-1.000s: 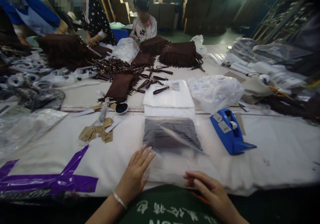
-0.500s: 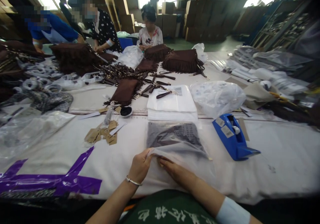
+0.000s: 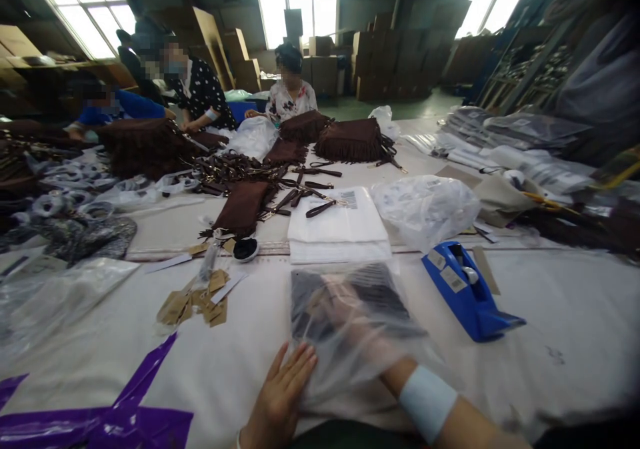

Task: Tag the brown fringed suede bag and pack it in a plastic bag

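A clear plastic bag [image 3: 345,362] lies in front of me with a dark folded item [image 3: 385,285] inside it. My right hand [image 3: 343,302] is inside the bag up to the wrist, over the dark item. Through the cloudy plastic its fingers look stretched out, though blurred. My left hand [image 3: 287,385] rests flat at the bag's near left edge, fingers extended and touching the plastic. Just beyond the bag sits a stack of white plastic bags [image 3: 337,235] with a dark wrist strap [image 3: 321,209] on top.
A blue tape dispenser [image 3: 467,292] stands at right. Brown tags [image 3: 195,299] and a small round black container [image 3: 245,249] lie at left, purple tape [image 3: 135,402] nearer. Brown fringed bags [image 3: 350,140], straps and crumpled plastic [image 3: 425,209] lie farther back. Several people work across the table.
My right hand has slid from the bag's mouth deep inside it. My left hand has let go of the bag's edge and now lies flat. The view has tilted up.
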### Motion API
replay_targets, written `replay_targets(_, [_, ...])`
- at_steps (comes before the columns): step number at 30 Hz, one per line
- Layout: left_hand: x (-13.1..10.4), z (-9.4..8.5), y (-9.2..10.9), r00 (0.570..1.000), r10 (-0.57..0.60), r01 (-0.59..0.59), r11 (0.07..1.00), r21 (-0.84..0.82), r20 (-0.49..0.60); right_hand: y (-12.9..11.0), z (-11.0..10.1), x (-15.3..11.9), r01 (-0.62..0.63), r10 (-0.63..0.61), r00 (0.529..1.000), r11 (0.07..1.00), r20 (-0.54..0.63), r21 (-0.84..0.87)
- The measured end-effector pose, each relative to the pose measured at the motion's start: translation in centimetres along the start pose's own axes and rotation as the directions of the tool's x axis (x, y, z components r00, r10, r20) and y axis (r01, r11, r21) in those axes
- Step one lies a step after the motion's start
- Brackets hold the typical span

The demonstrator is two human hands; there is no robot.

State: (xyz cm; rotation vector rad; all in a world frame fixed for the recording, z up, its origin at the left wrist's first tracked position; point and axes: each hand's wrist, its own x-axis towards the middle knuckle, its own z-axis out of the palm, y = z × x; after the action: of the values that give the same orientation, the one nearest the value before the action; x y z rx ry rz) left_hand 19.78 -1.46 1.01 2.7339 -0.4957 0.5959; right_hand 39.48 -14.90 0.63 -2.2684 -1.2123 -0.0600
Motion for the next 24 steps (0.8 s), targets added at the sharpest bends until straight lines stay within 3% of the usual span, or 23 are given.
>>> replay_targets(5, [-3.0,1.2,-0.4,0.994,-0.042,0.029,0.992,0.123,0.102,0.4,1.9,-3.7,0.196,-0.181,0.974,0.975,0.134,-0.108])
replay_targets(8, [-3.6,1.2,-0.5,0.984,-0.033,0.002,0.986,0.169,0.177,1.0,2.6,-3.6,0.223,-0.2,0.969,0.962,0.144,-0.161])
replay_targets(12, [-2.3,-0.2,0.2,0.964,-0.109,0.046,0.966,0.255,0.241,1.6,2.6,-3.1,0.258,-0.239,0.964,0.948,0.121,-0.186])
replay_targets(16, [0.4,-0.8,1.0,0.955,-0.156,0.086,0.96,0.266,0.254,3.3,0.9,-8.4,0.275,-0.265,0.961,0.944,0.075,-0.185])
replay_targets(18, [1.2,-0.5,0.6,0.964,-0.102,0.046,0.973,0.226,0.245,4.9,-1.0,-12.5,0.215,-0.206,0.976,0.961,0.067,-0.174])
replay_targets(20, [1.4,0.1,-0.3,0.975,-0.054,0.011,0.981,0.195,0.218,6.2,-3.4,-16.2,0.076,-0.057,0.989,0.988,0.137,-0.134])
replay_targets(22, [1.1,0.7,-1.4,0.979,-0.035,-0.002,0.982,0.187,0.199,6.9,-5.6,-18.9,-0.079,0.091,0.965,0.995,0.246,-0.057])
replay_targets(24, [0.7,1.2,-2.3,0.982,0.019,-0.051,0.984,0.172,0.186,6.8,-7.4,-20.3,-0.188,0.157,0.937,0.98,0.312,0.071])
